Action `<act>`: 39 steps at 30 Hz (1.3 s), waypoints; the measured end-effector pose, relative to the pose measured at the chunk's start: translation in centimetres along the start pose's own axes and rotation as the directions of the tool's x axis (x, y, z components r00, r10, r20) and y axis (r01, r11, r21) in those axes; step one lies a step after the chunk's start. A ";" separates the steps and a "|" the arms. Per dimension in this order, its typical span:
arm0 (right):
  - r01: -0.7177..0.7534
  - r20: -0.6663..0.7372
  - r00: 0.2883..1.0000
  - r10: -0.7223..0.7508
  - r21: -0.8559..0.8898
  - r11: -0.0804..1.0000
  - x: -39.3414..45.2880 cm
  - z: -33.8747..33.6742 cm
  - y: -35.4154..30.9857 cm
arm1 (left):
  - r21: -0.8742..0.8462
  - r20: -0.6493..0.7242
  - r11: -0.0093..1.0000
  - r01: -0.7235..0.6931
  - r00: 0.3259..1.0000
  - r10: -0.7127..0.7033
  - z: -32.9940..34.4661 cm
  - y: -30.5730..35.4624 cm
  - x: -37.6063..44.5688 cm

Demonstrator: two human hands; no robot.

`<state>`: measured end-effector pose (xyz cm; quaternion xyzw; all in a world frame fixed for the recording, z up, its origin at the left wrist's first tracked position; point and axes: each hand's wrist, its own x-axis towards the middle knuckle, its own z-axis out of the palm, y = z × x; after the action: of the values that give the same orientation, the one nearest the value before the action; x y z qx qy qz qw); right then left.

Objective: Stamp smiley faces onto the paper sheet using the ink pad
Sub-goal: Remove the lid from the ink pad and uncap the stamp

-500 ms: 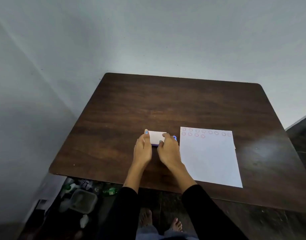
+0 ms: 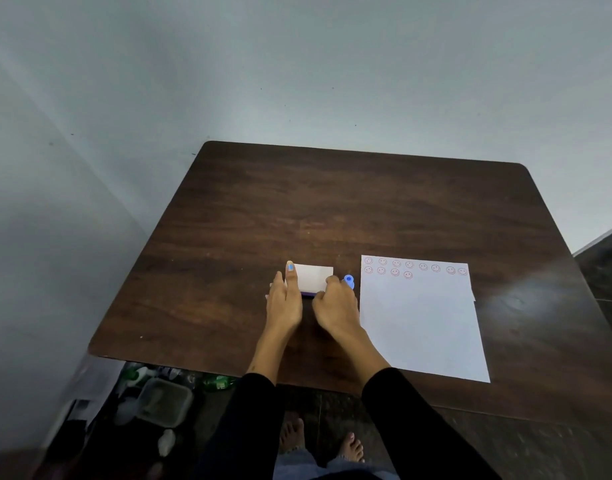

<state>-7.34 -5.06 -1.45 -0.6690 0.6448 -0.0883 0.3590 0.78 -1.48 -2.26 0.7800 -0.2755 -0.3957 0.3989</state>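
**Both hands on the ink pad, stamped sheet to the right**

A dark wood-grain surface (image 2: 332, 209) stands pushed into the corner of a plain grey-white room, its far and left edges near the walls. Under its near left edge, on the floor, sits a clutter of green bottles (image 2: 218, 382) and a clear plastic tub (image 2: 164, 403).

The ink pad (image 2: 313, 280) lies near the middle of the front half, its long axis running left to right, white lid up over a purple base. The left hand (image 2: 284, 301) lies flat along its left end, fingers stretched, not closed around it. The right hand (image 2: 335, 306) curls against the pad's right near corner; how firm its grip is I cannot tell. A small blue stamp (image 2: 348, 281) pokes out just beyond the right hand's knuckles.

The paper sheet (image 2: 422, 323) lies just right of the hands, long axis running away from the person, with two rows of red smiley faces (image 2: 409, 269) along its far edge. The far half of the surface is bare, as is the strip right of the sheet.
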 end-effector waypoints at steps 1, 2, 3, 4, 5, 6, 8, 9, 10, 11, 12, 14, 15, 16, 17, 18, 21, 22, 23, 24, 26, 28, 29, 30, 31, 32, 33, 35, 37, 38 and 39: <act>-0.006 -0.003 1.000 0.006 -0.001 1.000 0.1 0.0 -0.1 | -0.007 -0.010 1.000 -0.003 1.000 0.003 0.0 0.1 0.0; -0.009 -0.003 1.000 0.009 -0.001 1.000 0.2 0.0 -0.1 | -0.013 -0.018 1.000 -0.008 1.000 0.008 0.1 0.2 0.1; -0.011 -0.004 1.000 0.011 -0.003 1.000 0.2 0.0 -0.1 | -0.019 -0.026 1.000 -0.008 1.000 0.007 0.2 0.3 0.2; -0.016 -0.003 1.000 0.016 -0.002 1.000 0.3 0.0 -0.2 | -0.022 -0.028 1.000 -0.007 1.000 0.006 0.2 0.4 0.2; -0.021 -0.001 1.000 0.021 -0.001 1.000 0.2 -0.1 -0.2 | -0.030 -0.030 1.000 0.000 1.000 -0.001 0.3 0.5 0.3; -0.024 0.001 1.000 0.024 0.000 1.000 0.2 -0.1 -0.3 | -0.036 -0.031 0.999 0.012 0.999 -0.013 0.2 0.6 0.3; -0.012 0.000 1.000 0.012 -0.007 1.000 0.2 -0.3 -0.6 | -0.042 -0.042 0.998 0.044 0.998 -0.046 0.1 0.9 0.5; 0.002 -0.005 1.000 -0.002 -0.013 1.000 0.2 -0.5 -0.9 | -0.046 -0.054 0.998 0.052 0.997 -0.054 -0.1 1.1 0.6; 0.023 -0.016 1.000 -0.023 -0.019 1.000 0.2 -0.8 -1.3 | -0.047 -0.068 0.998 0.045 0.996 -0.048 -0.4 1.4 0.8; 0.051 -0.029 0.998 -0.052 -0.023 0.998 0.2 -1.0 -1.7 | -0.052 -0.086 0.998 0.025 0.996 -0.030 -0.7 1.7 0.9; 0.088 -0.042 0.995 -0.089 -0.027 0.996 0.2 -1.3 -2.2 | -0.060 -0.109 0.998 -0.005 0.994 -0.002 -1.1 2.2 1.0; 0.164 -0.056 0.985 -0.166 -0.027 0.986 0.2 -1.7 -3.3 | -0.068 -0.168 0.996 -0.057 0.985 0.045 -2.1 2.9 1.3; 0.196 -0.054 0.979 -0.197 -0.023 0.980 0.2 -1.7 -3.9 | -0.065 -0.196 0.996 -0.065 0.979 0.051 -2.8 3.1 1.5; 0.221 -0.045 0.974 -0.221 -0.020 0.975 0.2 -1.6 -4.4 | -0.062 -0.215 0.996 -0.061 0.976 0.046 -3.4 3.2 1.7; 0.244 -0.027 0.969 -0.244 -0.018 0.970 0.2 -1.3 -4.8 | -0.063 -0.231 0.997 -0.049 0.972 0.034 -4.1 3.1 1.8; 0.264 -0.005 0.964 -0.264 -0.017 0.964 0.1 -0.9 -5.2 | -0.066 -0.246 0.997 -0.040 0.969 0.022 -4.8 2.8 1.9; 0.306 0.071 0.950 -0.304 -0.027 0.952 -0.3 0.9 -5.8 | -0.066 -0.279 0.998 -0.004 0.960 -0.014 -6.4 1.6 1.9; 0.317 0.097 0.945 -0.313 -0.036 0.948 -0.5 1.6 -5.9 | -0.059 -0.284 0.998 0.018 0.958 -0.034 -6.8 1.0 1.8; 0.324 0.119 0.941 -0.317 -0.044 0.945 -0.6 2.2 -5.9 | -0.043 -0.285 0.999 0.032 0.957 -0.043 -7.1 0.4 1.7; 0.327 0.140 0.938 -0.318 -0.052 0.943 -0.8 2.7 -6.0 | -0.020 -0.287 0.999 0.042 0.957 -0.046 -7.3 -0.2 1.5; 0.335 0.173 0.931 -0.320 -0.065 0.940 -1.0 3.8 -5.9 | 0.028 -0.295 0.997 0.071 0.954 -0.059 -7.7 -1.5 1.2; 0.352 0.199 0.922 -0.331 -0.077 0.933 -1.3 4.8 -5.8 | 0.072 -0.304 0.989 0.131 0.947 -0.103 -8.0 -2.8 1.0; 0.358 0.204 0.920 -0.336 -0.084 0.930 -1.3 5.2 -5.7 | 0.093 -0.303 0.983 0.159 0.945 -0.125 -8.1 -3.4 0.9; 0.365 0.206 0.917 -0.341 -0.091 0.927 -1.4 5.6 -5.6 | 0.109 -0.301 0.978 0.181 0.943 -0.141 -8.2 -3.9 0.8; 0.369 0.204 0.917 -0.344 -0.098 0.924 -1.4 5.9 -5.5 | 0.125 -0.295 0.974 0.191 0.944 -0.148 -8.1 -4.2 0.7; 0.370 0.207 0.916 -0.344 -0.105 0.923 -1.5 6.1 -5.4 | 0.143 -0.292 0.971 0.193 0.945 -0.145 -8.1 -4.5 0.7; 0.369 0.213 0.916 -0.340 -0.113 0.923 -1.5 6.3 -5.3 | 0.165 -0.292 0.968 0.188 0.947 -0.134 -8.1 -4.7 0.6; 0.370 0.227 0.914 -0.336 -0.128 0.920 -1.5 6.6 -5.2 | 0.209 -0.298 0.963 0.171 0.949 -0.104 -8.2 -4.9 0.6; 0.381 0.237 0.909 -0.344 -0.134 0.915 -1.4 6.6 -5.0 | 0.258 -0.302 0.954 0.152 0.951 -0.070 -8.1 -4.9 0.6; 0.389 0.231 0.906 -0.355 -0.123 0.913 -1.4 6.4 -5.0 | 0.282 -0.303 0.949 0.143 0.951 -0.053 -8.1 -4.7 0.6; 0.395 0.204 0.906 -0.370 -0.096 0.914 -1.3 6.1 -5.0 | 0.304 -0.302 0.944 0.129 0.953 -0.033 -8.0 -4.5 0.7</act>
<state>-0.05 -2.04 -2.47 -0.8106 0.4698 -0.0520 0.3457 8.39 3.58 -3.33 0.8950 -0.2412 -0.2422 0.2866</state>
